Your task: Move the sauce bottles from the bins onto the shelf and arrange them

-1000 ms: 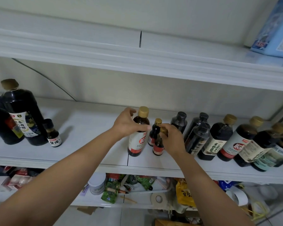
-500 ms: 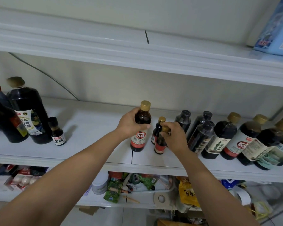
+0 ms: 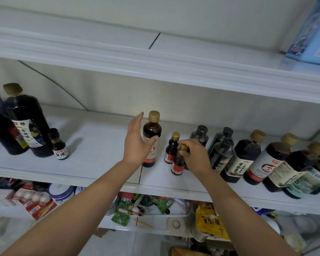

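Two hands at the shelf: the right hand pinches the small bottle by its cap; left of that grip, the left hand stands straight-fingered beside the tall bottle.

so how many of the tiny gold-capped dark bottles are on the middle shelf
2. One small dark gold-capped bottle stands free right of the tall red-labelled bottle; the second small bottle, in front, has its cap gripped by the right hand, which might hide more.
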